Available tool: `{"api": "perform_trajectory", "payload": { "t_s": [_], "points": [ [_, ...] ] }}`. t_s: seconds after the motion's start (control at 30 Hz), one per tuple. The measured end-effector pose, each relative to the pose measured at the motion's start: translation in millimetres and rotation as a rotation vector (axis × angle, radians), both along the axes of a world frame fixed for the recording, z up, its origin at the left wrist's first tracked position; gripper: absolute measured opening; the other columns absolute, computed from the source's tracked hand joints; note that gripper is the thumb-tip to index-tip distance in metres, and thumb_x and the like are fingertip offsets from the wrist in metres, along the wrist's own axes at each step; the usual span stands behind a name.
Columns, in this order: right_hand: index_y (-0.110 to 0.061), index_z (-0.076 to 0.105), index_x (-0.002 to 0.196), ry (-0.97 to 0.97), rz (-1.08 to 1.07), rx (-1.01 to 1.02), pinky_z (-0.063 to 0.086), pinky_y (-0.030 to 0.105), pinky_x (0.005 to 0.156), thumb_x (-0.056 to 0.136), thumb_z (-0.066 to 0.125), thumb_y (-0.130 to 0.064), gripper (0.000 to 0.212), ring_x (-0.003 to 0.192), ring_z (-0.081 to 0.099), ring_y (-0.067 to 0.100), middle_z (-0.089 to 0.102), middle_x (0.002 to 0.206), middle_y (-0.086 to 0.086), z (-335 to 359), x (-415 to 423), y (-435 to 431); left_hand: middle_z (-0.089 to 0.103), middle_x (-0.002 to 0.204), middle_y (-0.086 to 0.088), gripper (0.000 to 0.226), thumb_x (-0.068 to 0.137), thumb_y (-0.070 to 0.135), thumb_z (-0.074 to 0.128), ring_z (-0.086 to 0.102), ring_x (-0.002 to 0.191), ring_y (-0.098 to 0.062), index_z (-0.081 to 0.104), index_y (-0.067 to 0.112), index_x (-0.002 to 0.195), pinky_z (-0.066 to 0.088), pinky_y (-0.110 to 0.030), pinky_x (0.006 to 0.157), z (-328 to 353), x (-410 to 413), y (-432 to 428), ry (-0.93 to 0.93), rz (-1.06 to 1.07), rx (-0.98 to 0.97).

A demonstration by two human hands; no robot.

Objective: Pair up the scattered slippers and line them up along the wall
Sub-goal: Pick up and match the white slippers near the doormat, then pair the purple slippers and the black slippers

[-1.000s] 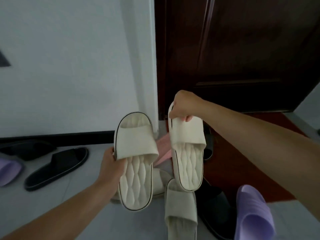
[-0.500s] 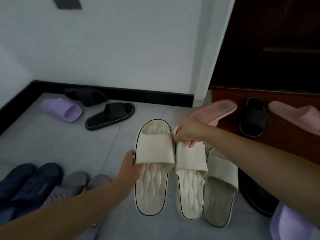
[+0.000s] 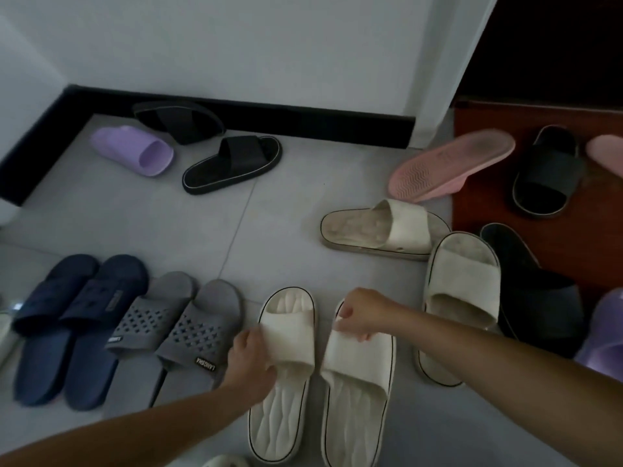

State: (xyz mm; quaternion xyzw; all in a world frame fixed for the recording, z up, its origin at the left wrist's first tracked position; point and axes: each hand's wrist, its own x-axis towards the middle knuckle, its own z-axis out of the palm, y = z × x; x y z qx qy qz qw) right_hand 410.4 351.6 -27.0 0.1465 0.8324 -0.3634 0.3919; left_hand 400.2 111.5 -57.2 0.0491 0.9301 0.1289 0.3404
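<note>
Cream slippers are being set side by side on the grey floor tiles [image 3: 269, 230], low in the view. The left cream slipper [image 3: 283, 372] and the right cream slipper [image 3: 357, 382] are held parallel, toes pointed the same way, with a narrow gap kept between them. They are placed just to the right of the grey pair [image 3: 175, 318], which is itself set beside the navy pair [image 3: 74, 318]. The placement is therefore judged to extend that row, with the toes matched to its direction. Whether the soles are fully down on the tiles cannot be told.

Each slipper is held by its strap, which is judged to let heel and toe be squared up before release. The left hand [image 3: 251, 360] is closed on the outer edge of the left cream slipper's strap, with the thumb laid on top and the fingers curled beneath. The right hand [image 3: 362, 313] is bunched at the front edge of the right cream slipper's strap, which is pinched between thumb and curled fingers. Nothing else is held.

Much is left unpaired. A worn beige slipper [image 3: 381, 229] is seen lying crosswise and a second beige slipper [image 3: 462, 298] lengthwise, just right of the cream ones. A pink slipper [image 3: 451, 163] is turned sole-up near the door frame [image 3: 448, 79]. A purple slipper [image 3: 135, 150], a black slipper [image 3: 232, 163] and a cross-strap black slipper [image 3: 178, 121] are scattered by the skirting board [image 3: 303, 119]. A dark slipper [image 3: 546, 170] is seen on the red-brown floor [image 3: 488, 203].
</note>
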Motion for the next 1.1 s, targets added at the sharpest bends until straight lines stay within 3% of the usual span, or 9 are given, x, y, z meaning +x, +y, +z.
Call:
{"api": "perform_trajectory", "payload": {
  "t_s": [0.1, 0.2, 0.3, 0.4, 0.47, 0.6, 0.83, 0.97, 1.1],
  "points": [
    [-0.017, 0.054, 0.055, -0.001, 0.194, 0.074, 0.044, 0.021, 0.051, 0.086, 0.058, -0.040, 0.040, 0.048, 0.058, 0.015, 0.058, 0.051, -0.002, 3, 5, 14, 0.017, 0.151, -0.003, 0.088, 0.073, 0.023, 0.058, 0.026, 0.136, -0.029, 0.014, 0.020, 0.148, 0.030, -0.039, 0.109, 4, -6, 6, 0.145, -0.323, 0.098],
    [-0.011, 0.063, 0.067, -0.010, 0.155, 0.064, 0.045, 0.021, 0.060, 0.088, 0.057, -0.042, 0.038, 0.054, 0.059, 0.016, 0.064, 0.063, 0.003, -1, 7, 11, 0.016, 0.154, 0.002, 0.089, 0.072, 0.031, 0.059, 0.018, 0.141, -0.022, 0.014, 0.024, 0.149, 0.026, -0.039, 0.112, 7, -21, 19, 0.170, -0.627, 0.046],
    [-0.012, 0.066, 0.070, 0.049, 0.077, 0.024, 0.048, 0.022, 0.067, 0.088, 0.058, -0.037, 0.032, 0.056, 0.060, 0.014, 0.069, 0.070, 0.006, -7, 10, -1, 0.030, 0.148, -0.001, 0.088, 0.068, 0.029, 0.061, 0.027, 0.137, -0.022, 0.024, 0.018, 0.147, 0.027, -0.034, 0.112, 11, -31, 21, 0.187, -0.758, 0.067],
    [-0.013, 0.063, 0.066, 0.045, 0.001, -0.038, 0.049, 0.019, 0.062, 0.090, 0.057, -0.027, 0.028, 0.057, 0.064, 0.015, 0.074, 0.082, 0.014, -12, 14, -7, 0.035, 0.144, -0.002, 0.089, 0.064, 0.032, 0.064, 0.031, 0.135, -0.022, 0.028, 0.017, 0.145, 0.027, -0.032, 0.112, 12, -33, 10, 0.243, -0.838, 0.108],
    [-0.009, 0.066, 0.073, 0.044, -0.026, -0.054, 0.051, 0.017, 0.059, 0.090, 0.054, -0.021, 0.024, 0.067, 0.071, 0.022, 0.075, 0.087, 0.016, -12, 14, -3, 0.027, 0.147, 0.001, 0.099, 0.064, 0.048, 0.066, 0.023, 0.139, -0.017, 0.020, 0.020, 0.147, 0.021, -0.031, 0.113, 14, -35, 8, 0.211, -0.841, 0.090],
    [-0.008, 0.071, 0.093, 0.169, 0.030, 0.063, 0.050, 0.028, 0.078, 0.087, 0.058, -0.028, 0.025, 0.087, 0.067, 0.021, 0.073, 0.092, 0.006, 1, 9, 20, 0.013, 0.154, 0.004, 0.113, 0.062, 0.073, 0.063, 0.009, 0.143, -0.016, 0.011, 0.025, 0.149, 0.013, -0.038, 0.117, 30, -48, 39, 0.099, -0.777, 0.100],
    [-0.013, 0.070, 0.094, 0.409, -0.041, 0.272, 0.049, 0.034, 0.083, 0.086, 0.060, -0.024, 0.017, 0.093, 0.061, 0.020, 0.067, 0.099, 0.003, 44, 18, 125, 0.029, 0.149, -0.006, 0.082, 0.079, 0.058, 0.059, 0.023, 0.138, -0.026, 0.028, 0.017, 0.144, 0.026, -0.042, 0.110, 49, -92, 158, 0.201, -0.689, 0.261],
    [-0.017, 0.057, 0.119, 0.361, -0.186, 0.545, 0.045, 0.035, 0.090, 0.085, 0.061, -0.039, 0.041, 0.110, 0.055, 0.025, 0.053, 0.122, 0.006, 40, 38, 184, 0.044, 0.140, -0.015, 0.068, 0.083, 0.047, 0.060, 0.039, 0.131, -0.034, 0.039, 0.010, 0.136, 0.034, -0.041, 0.105, 38, -104, 228, 0.177, -0.566, 0.221],
    [-0.015, 0.048, 0.132, 0.243, -0.252, 0.398, 0.043, 0.028, 0.081, 0.084, 0.061, -0.047, 0.059, 0.111, 0.057, 0.023, 0.057, 0.128, 0.006, 21, 46, 195, 0.057, 0.130, -0.014, 0.050, 0.090, 0.027, 0.058, 0.053, 0.121, -0.031, 0.046, 0.004, 0.132, 0.042, -0.035, 0.103, 21, -92, 275, -0.056, -0.245, 0.471]
  ]
}}
